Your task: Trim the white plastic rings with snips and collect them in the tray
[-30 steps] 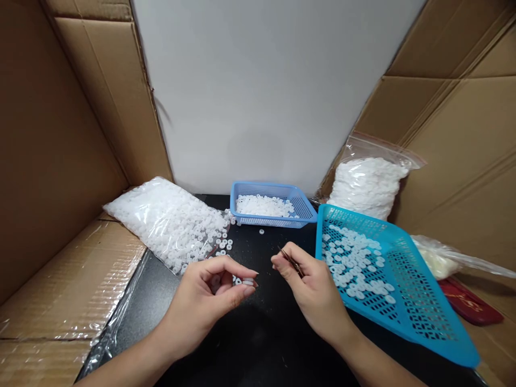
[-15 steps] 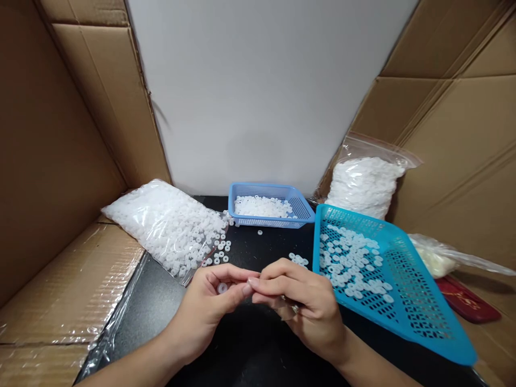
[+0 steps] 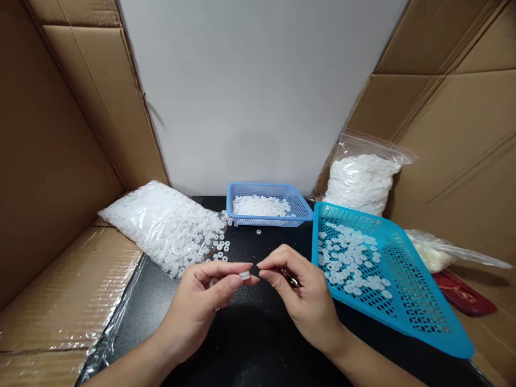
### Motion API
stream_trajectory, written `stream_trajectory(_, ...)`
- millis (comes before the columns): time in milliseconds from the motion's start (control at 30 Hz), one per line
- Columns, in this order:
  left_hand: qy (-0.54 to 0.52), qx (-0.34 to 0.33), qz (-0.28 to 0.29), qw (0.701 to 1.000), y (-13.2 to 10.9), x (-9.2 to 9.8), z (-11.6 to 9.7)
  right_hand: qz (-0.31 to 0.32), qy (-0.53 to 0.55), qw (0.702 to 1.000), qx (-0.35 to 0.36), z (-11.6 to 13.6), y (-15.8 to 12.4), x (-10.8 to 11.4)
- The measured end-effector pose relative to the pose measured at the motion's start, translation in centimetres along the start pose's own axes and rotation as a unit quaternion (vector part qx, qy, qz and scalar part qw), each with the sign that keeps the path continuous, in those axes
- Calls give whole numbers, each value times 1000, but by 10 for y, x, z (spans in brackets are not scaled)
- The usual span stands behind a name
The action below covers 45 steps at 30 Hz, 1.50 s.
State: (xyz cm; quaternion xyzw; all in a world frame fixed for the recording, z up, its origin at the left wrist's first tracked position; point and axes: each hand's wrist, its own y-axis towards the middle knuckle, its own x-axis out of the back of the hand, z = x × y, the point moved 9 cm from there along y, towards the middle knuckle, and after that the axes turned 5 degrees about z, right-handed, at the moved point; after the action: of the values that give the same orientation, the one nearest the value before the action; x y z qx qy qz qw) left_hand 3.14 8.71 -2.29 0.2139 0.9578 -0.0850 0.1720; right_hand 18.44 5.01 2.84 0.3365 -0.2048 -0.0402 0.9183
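Note:
Between the thumb and fingers of my left hand (image 3: 197, 301) is a small white plastic ring (image 3: 244, 275), seen edge-on with a groove around it. A second white ring (image 3: 213, 281) shows in the curl of the same hand. My right hand (image 3: 308, 295) is closed around a shiny brass-coloured metal tool (image 3: 291, 278), mostly hidden by the fingers. Its thumb and index tips point at the held ring, a short gap away. Both hands are above the black table (image 3: 250, 344).
A clear bag (image 3: 161, 220) spills white rings at left. Behind stands a blue basket (image 3: 270, 221) of rings; at right, a larger turquoise basket (image 3: 407, 269) holds more. Farther right are a full clear bag (image 3: 360, 183), a small bag (image 3: 433, 255) and a red object (image 3: 463, 295).
My fingertips were together and have come apart, so the white ring in my left hand now shows. My right hand has turned, and the brass-coloured tool is more visible. The view has shifted slightly.

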Motion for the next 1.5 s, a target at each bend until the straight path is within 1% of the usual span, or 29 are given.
stream_trajectory(233,-52,31,-2,998,0,0,6,11,8,1000,5,5,-4,0)
stream_trajectory(367,-62,37,6,997,1,0,9,20,-22,999,34,11,-6,-1)
stream_trajectory(500,-76,21,24,997,4,-3,6,26,-58,994,84,17,-8,-4)
stream_trajectory(633,-44,4,29,999,6,-2,4,22,-132,982,131,25,-11,-5)
stream_trajectory(767,6,-3,13,1000,5,3,4,24,-194,967,165,34,-13,-5)
stream_trajectory(900,28,-10,2,1000,3,6,3,26,-237,955,178,40,-12,-5)
stream_trajectory(1000,39,-20,0,999,3,7,1,27,-248,951,181,40,-12,-5)
stream_trajectory(1200,31,-22,30,999,1,-1,-1,42,-239,954,175,35,-12,-7)
stream_trajectory(1367,32,-17,29,999,0,-4,-4,46,-253,947,194,39,-12,-7)
stream_trajectory(1500,32,-5,25,999,1,-2,-3,57,-263,942,203,42,-12,-7)
